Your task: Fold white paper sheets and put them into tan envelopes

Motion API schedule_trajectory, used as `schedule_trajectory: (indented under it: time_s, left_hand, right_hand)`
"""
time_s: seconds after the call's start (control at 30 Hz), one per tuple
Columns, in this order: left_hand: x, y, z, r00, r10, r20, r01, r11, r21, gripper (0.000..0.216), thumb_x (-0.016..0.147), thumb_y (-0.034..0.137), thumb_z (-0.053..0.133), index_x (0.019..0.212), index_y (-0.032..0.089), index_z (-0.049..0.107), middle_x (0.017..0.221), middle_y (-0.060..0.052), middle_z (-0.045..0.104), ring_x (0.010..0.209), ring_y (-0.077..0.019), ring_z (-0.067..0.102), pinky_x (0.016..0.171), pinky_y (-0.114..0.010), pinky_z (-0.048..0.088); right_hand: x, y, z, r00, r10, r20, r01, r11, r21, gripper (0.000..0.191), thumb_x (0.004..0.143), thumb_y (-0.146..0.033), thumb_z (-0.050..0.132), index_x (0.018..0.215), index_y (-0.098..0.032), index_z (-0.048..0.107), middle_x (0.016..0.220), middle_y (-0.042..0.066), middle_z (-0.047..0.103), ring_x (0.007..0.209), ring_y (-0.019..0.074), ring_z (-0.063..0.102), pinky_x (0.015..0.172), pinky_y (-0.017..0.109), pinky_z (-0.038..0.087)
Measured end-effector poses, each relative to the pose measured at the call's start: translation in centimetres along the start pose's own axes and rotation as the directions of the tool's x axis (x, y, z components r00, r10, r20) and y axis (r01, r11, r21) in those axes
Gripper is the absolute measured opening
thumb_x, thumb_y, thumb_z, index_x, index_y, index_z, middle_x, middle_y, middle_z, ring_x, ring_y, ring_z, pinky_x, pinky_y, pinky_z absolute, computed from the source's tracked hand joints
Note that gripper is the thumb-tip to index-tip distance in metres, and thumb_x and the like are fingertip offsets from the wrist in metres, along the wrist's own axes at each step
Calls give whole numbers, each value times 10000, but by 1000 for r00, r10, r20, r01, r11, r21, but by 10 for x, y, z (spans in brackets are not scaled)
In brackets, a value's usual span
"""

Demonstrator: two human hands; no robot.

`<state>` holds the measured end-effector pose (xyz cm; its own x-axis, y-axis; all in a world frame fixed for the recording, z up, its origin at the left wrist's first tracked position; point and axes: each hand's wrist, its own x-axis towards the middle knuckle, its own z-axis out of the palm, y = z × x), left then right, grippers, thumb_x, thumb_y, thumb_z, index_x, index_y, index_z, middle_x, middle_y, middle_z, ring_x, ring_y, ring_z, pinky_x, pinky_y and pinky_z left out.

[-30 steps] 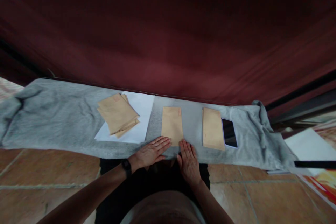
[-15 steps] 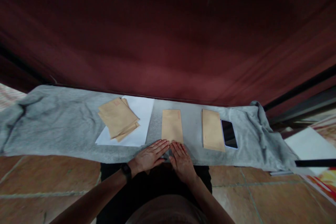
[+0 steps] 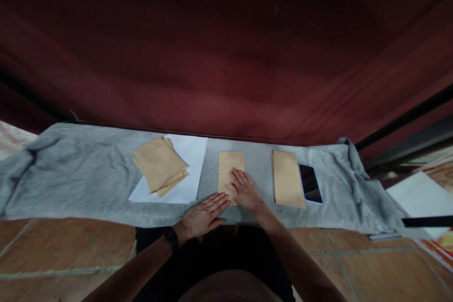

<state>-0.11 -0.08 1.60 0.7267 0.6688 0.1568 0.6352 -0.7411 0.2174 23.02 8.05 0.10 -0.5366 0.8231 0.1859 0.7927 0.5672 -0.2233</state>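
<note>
A brown paper envelope (image 3: 226, 163) with small red print at its upper right lies flat in front of me. My right hand (image 3: 244, 191) rests on it, palm down, fingers stretched over its middle. At the envelope's lower left corner, my left hand (image 3: 203, 214) lies flat, fingertips touching the near edge; a dark watch is on that wrist. To the left, several brown envelopes (image 3: 159, 163) sit in a loose pile on white paper sheets (image 3: 193, 165). A neat stack of brown envelopes (image 3: 287, 179) lies to the right.
A phone (image 3: 310, 183) lies beside the right stack. Grey cloth (image 3: 95, 174) covers the narrow table, wrinkled at both ends. Behind it rises a dark red panel (image 3: 212, 80). White sheets (image 3: 421, 198) and a black bar (image 3: 428, 222) are at far right, above a tiled floor (image 3: 63, 245).
My right hand has slid forward from the envelope's near edge onto its middle. My left hand has stayed near the lower left corner. The view has shifted slightly.
</note>
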Motion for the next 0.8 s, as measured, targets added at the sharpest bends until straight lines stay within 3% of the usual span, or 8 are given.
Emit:
schedule_trajectory:
  time_s: [0.37,0.8]
  left_hand:
    - [1,1,-2,1000,9,-26,-9,1000,14,598,1019,425,479,1561,237,309,1586,-76,410,1464,-218,382,1199,-395,354]
    - [2,2,-4,1000,0,15,-1,1000,22,592,1016,426,486,1551,231,325,1592,-77,401,1473,-216,367,1194,-394,358]
  right_hand:
    - [50,17,6,986,167,-10,-167,986,0,566,1054,-367,311,1564,-122,317,1620,114,312,1516,222,272,1249,442,204]
    - [51,16,5,982,190,4,-189,981,-29,588,1057,-408,286,1567,-116,307,1618,116,312,1519,235,262,1241,468,201]
